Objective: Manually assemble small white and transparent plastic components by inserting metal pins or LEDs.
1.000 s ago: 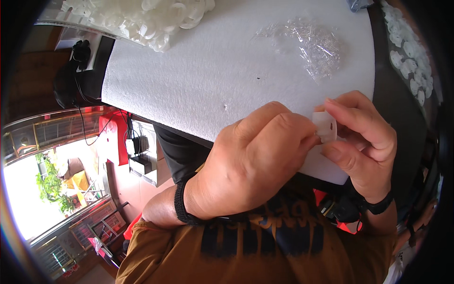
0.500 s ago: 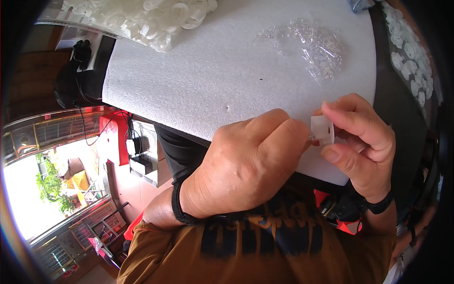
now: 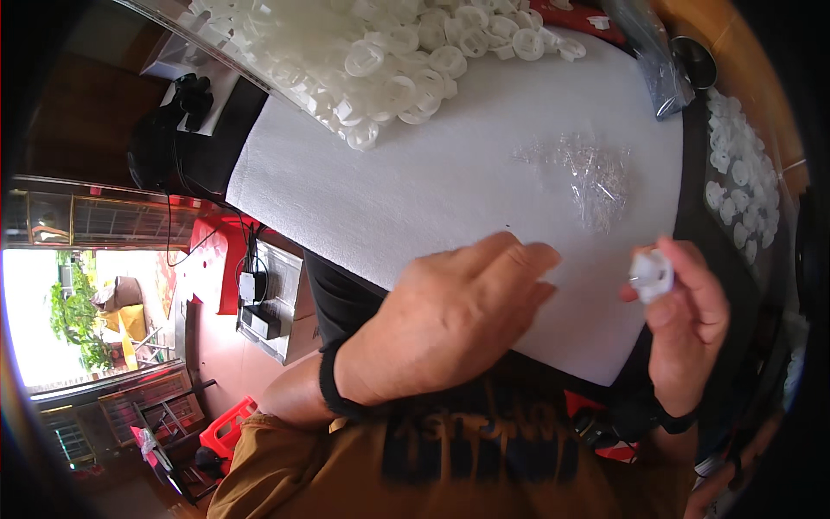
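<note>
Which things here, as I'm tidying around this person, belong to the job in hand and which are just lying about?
Likely in the job:
white plastic part, in the right hand
thin clear pieces on the pale mat
heap of white parts

Probably just lying about:
red plastic stool
black box
grey plastic bag, contents unclear

Pins on mat; parts pile behind, left.
</note>
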Demonstrator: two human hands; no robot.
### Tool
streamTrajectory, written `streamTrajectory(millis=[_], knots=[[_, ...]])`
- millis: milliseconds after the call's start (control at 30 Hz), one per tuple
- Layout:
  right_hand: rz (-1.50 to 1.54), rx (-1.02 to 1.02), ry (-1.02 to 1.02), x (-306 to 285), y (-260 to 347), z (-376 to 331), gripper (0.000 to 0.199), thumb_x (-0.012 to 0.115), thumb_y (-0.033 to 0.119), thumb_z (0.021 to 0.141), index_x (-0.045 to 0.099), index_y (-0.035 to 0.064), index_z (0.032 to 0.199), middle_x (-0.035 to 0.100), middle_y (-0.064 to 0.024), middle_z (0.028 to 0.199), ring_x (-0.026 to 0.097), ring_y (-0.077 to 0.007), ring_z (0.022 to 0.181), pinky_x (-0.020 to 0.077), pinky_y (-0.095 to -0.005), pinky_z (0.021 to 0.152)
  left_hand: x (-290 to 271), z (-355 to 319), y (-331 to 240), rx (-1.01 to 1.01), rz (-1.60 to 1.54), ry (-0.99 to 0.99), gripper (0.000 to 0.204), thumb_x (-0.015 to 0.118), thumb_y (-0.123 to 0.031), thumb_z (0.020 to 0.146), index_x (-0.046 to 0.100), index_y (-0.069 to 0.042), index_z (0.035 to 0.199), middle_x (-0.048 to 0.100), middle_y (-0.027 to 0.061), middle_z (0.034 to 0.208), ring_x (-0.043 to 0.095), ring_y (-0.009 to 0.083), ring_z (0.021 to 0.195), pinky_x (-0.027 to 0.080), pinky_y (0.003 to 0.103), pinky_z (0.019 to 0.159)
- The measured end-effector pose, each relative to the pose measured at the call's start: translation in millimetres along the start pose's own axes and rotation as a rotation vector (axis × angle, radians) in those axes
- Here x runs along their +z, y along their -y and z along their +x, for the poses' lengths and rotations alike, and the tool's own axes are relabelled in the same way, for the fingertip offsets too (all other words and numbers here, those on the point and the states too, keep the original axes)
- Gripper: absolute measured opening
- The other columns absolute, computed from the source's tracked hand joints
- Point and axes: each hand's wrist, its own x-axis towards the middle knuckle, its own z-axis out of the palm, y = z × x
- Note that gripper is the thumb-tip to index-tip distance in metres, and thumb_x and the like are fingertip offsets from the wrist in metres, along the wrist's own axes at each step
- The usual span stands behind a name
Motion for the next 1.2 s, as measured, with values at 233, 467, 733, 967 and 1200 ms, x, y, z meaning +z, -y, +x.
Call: streamTrajectory(millis=[233, 467, 733, 967, 1200], knots=[[-0.42, -0.206, -0.507, -85.8, 72.3, 37.9, 0.04, 0.047, 0.014, 0.089, 0.043, -0.0068, 0.122, 0.053, -0.0151, 0.109, 0.055, -0.0168, 0.087, 0.0406, -0.0277, 0.08, -52.4, 17.2, 27.5, -0.14, 0.4, -0.092, 0.024, 0.061, -0.008, 0.079, 0.056, -0.003, 0.102, 0.052, 0.0126, 0.11, 0.052, 0.0156, 0.058, 0.045, 0.027, 0.057], [-0.754, -0.233, -0.556, -146.1, 64.4, 38.1, 0.042, 0.036, 0.017, 0.095, 0.035, -0.0036, 0.131, 0.045, -0.0171, 0.129, 0.048, -0.0203, 0.113, 0.0317, -0.0332, 0.101, -57.3, 26.5, 58.4, -0.215, 0.578, -0.033, 0.03, 0.06, -0.015, 0.079, 0.055, -0.002, 0.105, 0.045, 0.0161, 0.123, 0.06, 0.0292, 0.077, 0.047, 0.037, 0.072], [-0.501, -0.366, -0.489, -60.6, 47.2, 27.1, 0.028, 0.036, 0.017, 0.094, 0.055, -0.002, 0.086, 0.057, -0.0159, 0.091, 0.053, -0.0205, 0.085, 0.0414, -0.0311, 0.076, -55.2, 20.2, 62.3, -0.274, 0.589, -0.019, 0.035, 0.06, -0.015, 0.078, 0.053, -0.001, 0.11, 0.044, 0.015, 0.121, 0.06, 0.0309, 0.078, 0.048, 0.039, 0.073], [-0.151, -0.004, 0.17, 3.8, 15.2, -0.1, 0.031, 0.054, 0.012, 0.085, 0.046, 0.0049, 0.056, 0.048, -0.0037, 0.057, 0.044, -0.0121, 0.046, 0.0317, -0.0235, 0.044, -55.1, 37.0, 52.3, -0.207, 0.586, -0.058, 0.033, 0.063, -0.015, 0.076, 0.055, -0.004, 0.107, 0.047, 0.0156, 0.116, 0.06, 0.0294, 0.074, 0.049, 0.037, 0.068], [0.843, 0.216, 0.742, 30.2, 47.2, 7.6, 0.064, 0.041, 0.045, 0.091, 0.054, -0.0163, 0.103, 0.053, -0.0316, 0.108, 0.055, -0.0389, 0.102, 0.0456, -0.0454, 0.087, -71.6, 42.3, 65.0, -0.305, 0.76, -0.148, 0.031, 0.062, -0.022, 0.078, 0.058, -0.006, 0.105, 0.044, 0.0208, 0.124, 0.061, 0.0267, 0.065, 0.049, 0.037, 0.068]])
